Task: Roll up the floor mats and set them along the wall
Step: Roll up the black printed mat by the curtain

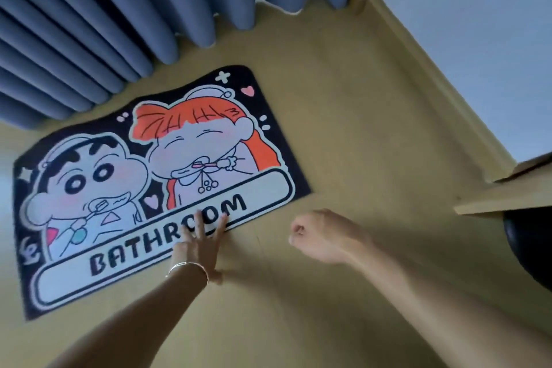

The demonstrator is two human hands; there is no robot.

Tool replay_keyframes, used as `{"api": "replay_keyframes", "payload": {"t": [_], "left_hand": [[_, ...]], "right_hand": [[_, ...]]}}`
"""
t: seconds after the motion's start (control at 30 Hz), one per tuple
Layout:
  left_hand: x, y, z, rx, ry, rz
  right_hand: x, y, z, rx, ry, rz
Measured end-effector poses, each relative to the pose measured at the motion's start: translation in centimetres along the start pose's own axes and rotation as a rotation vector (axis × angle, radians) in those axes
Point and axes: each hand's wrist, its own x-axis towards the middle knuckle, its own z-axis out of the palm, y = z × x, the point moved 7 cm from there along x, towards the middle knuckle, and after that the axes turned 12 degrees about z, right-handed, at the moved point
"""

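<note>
A floor mat [125, 182] lies flat and unrolled on the yellow floor, left of centre. It has a black border, two cartoon figures and the word BATHROOM. My left hand [198, 245] reaches over the mat's near edge with fingers straight and spread, its fingertips over the lettering; whether they touch the mat I cannot tell. A silver bracelet sits on that wrist. To the right, my right hand [321, 236] hovers over bare floor with fingers curled into a loose fist, holding nothing.
Blue pleated curtains [98, 24] hang behind the mat at the upper left. A pale wall [478, 39] with a yellow skirting board [424, 75] runs along the right. A cardboard box flap [507, 197] and a dark round object [531, 248] sit at the right edge.
</note>
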Motion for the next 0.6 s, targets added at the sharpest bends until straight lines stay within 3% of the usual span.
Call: {"api": "replay_keyframes", "payload": {"t": [0.2,0.3,0.43,0.6], "left_hand": [[0.1,-0.1,-0.6,-0.008,-0.024,0.041],[0.3,-0.6,-1.0,-0.090,-0.035,0.086],[-0.1,-2.4,-2.0,-0.241,0.022,0.108],[-1.9,-2.3,-0.7,-0.520,0.190,-0.067]], "right_hand": [[3.1,2.9,-3.0,-0.176,-0.013,0.036],[6.9,0.9,-4.4,-0.242,0.084,0.016],[12.1,-1.3,-6.2,-0.063,0.246,0.178],[14.8,-2.5,-5.1,0.206,0.310,0.240]]}}
